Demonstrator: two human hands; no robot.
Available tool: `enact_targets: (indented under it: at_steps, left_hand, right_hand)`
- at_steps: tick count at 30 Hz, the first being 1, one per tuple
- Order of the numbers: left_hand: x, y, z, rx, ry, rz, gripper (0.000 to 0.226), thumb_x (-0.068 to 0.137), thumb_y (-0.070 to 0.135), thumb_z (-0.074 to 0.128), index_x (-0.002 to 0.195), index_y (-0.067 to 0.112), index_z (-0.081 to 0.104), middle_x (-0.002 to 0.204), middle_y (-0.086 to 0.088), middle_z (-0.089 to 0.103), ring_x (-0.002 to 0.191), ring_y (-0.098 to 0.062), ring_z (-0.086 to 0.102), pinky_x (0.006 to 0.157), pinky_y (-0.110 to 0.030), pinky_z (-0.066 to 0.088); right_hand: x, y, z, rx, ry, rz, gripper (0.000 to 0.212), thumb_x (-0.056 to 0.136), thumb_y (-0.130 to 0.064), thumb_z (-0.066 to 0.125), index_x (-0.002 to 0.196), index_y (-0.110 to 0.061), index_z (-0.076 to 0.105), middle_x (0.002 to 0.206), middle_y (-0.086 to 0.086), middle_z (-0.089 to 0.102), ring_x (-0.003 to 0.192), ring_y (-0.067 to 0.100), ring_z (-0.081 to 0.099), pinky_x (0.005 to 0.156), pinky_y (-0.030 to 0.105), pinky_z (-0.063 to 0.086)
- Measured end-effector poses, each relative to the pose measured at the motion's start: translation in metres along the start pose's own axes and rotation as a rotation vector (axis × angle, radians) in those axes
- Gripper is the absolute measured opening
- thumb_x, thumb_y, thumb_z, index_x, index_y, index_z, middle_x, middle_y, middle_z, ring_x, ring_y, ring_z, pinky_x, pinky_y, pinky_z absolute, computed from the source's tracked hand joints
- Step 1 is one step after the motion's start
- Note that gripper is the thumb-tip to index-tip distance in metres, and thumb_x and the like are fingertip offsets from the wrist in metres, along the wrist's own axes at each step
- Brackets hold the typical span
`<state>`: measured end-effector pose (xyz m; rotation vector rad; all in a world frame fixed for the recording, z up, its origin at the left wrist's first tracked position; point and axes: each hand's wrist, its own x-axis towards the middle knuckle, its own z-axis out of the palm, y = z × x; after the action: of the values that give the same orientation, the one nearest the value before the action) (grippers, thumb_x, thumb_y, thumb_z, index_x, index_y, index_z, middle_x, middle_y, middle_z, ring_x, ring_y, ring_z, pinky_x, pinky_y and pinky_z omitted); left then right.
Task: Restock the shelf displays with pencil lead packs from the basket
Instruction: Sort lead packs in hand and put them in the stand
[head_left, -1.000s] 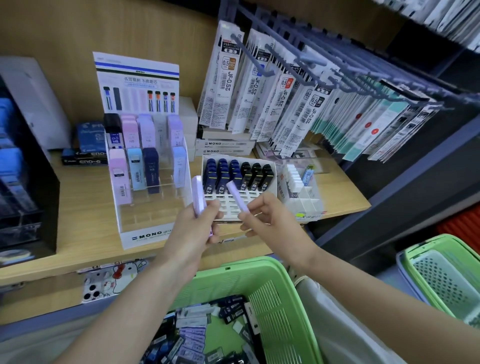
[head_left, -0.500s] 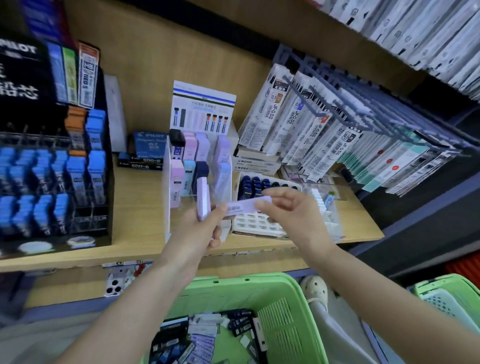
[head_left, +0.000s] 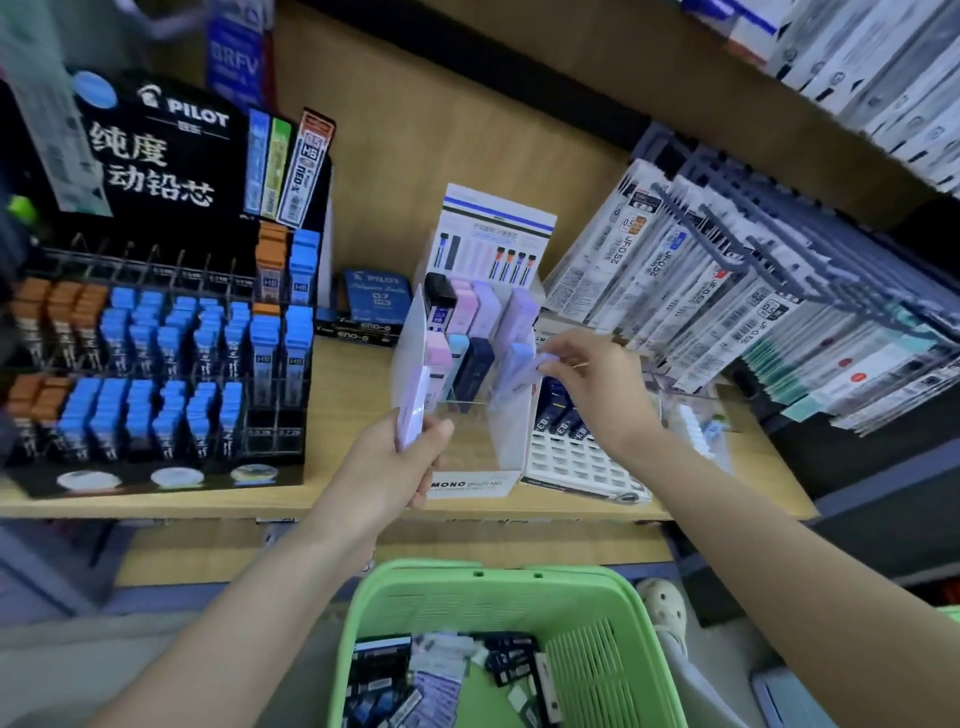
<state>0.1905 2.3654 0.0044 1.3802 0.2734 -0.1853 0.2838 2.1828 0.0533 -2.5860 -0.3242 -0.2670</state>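
Pinching a lilac lead pack (head_left: 522, 370) by its top, the right hand (head_left: 597, 387) angles it into the right-hand slot of the clear stand (head_left: 511, 447) to sit with matching ones, while the left hand (head_left: 392, 467) grips a spare pack (head_left: 413, 410) ready, above the green basket (head_left: 587, 670) of stock.

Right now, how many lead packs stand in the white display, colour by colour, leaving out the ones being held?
Black pack: 1
Pink packs: 2
Pale blue pack: 1
Navy pack: 1
Lilac packs: 3
Total: 8
Not counted: left hand holds one lilac pack, right hand another.
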Motion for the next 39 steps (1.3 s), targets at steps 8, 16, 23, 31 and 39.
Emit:
enact_targets:
  at_steps: [8, 16, 23, 31, 39]
  left_hand:
    - [0.0, 0.005, -0.008, -0.031, -0.015, -0.007, 0.013, 0.096, 0.02, 0.051, 0.088, 0.01, 0.055, 0.062, 0.002, 0.045, 0.038, -0.002, 0.036, 0.04, -0.013, 0.034]
    - [0.0, 0.007, -0.004, -0.051, -0.084, -0.008, 0.018, 0.095, 0.026, 0.052, 0.085, 0.011, 0.051, 0.056, 0.004, 0.047, 0.037, -0.004, 0.036, 0.036, -0.014, 0.029]
    - [0.006, 0.003, 0.0, -0.115, -0.127, -0.105, 0.03, 0.097, 0.037, 0.046, 0.091, 0.01, 0.057, 0.054, 0.005, 0.051, 0.04, -0.009, 0.041, 0.039, -0.019, 0.034]
    - [0.004, -0.005, 0.006, 0.062, -0.226, -0.077, 0.022, 0.097, 0.025, 0.05, 0.088, 0.005, 0.058, 0.068, -0.004, 0.055, 0.05, -0.014, 0.043, 0.044, -0.022, 0.036]
    - [-0.005, -0.002, 0.011, -0.024, -0.182, -0.037, 0.014, 0.098, 0.016, 0.047, 0.093, 0.007, 0.058, 0.064, 0.0, 0.057, 0.045, -0.008, 0.043, 0.041, -0.016, 0.034]
  right_hand:
    - [0.011, -0.001, 0.015, -0.176, -0.083, -0.07, 0.011, 0.088, -0.007, 0.062, 0.098, -0.008, 0.066, 0.095, 0.002, 0.058, 0.081, 0.014, 0.057, 0.082, 0.036, 0.049]
    - [0.008, 0.001, 0.017, -0.337, -0.012, -0.137, 0.018, 0.092, -0.016, 0.059, 0.108, -0.01, 0.058, 0.114, 0.003, 0.052, 0.084, 0.019, 0.058, 0.064, 0.03, 0.043]
    - [-0.025, -0.035, 0.016, 0.173, -0.115, -0.075, 0.018, 0.093, -0.014, 0.054, 0.111, -0.019, 0.055, 0.099, -0.005, 0.056, 0.073, 0.009, 0.057, 0.073, 0.024, 0.047]
    - [-0.052, -0.042, 0.01, 0.497, -0.364, 0.16, 0.009, 0.09, -0.013, 0.06, 0.098, -0.016, 0.061, 0.082, -0.002, 0.064, 0.061, 0.001, 0.061, 0.062, 0.014, 0.05]
    - [-0.063, -0.033, -0.014, 0.72, -0.175, 0.314, 0.017, 0.086, -0.001, 0.063, 0.092, -0.014, 0.054, 0.082, 0.008, 0.058, 0.064, 0.011, 0.067, 0.072, 0.027, 0.058]
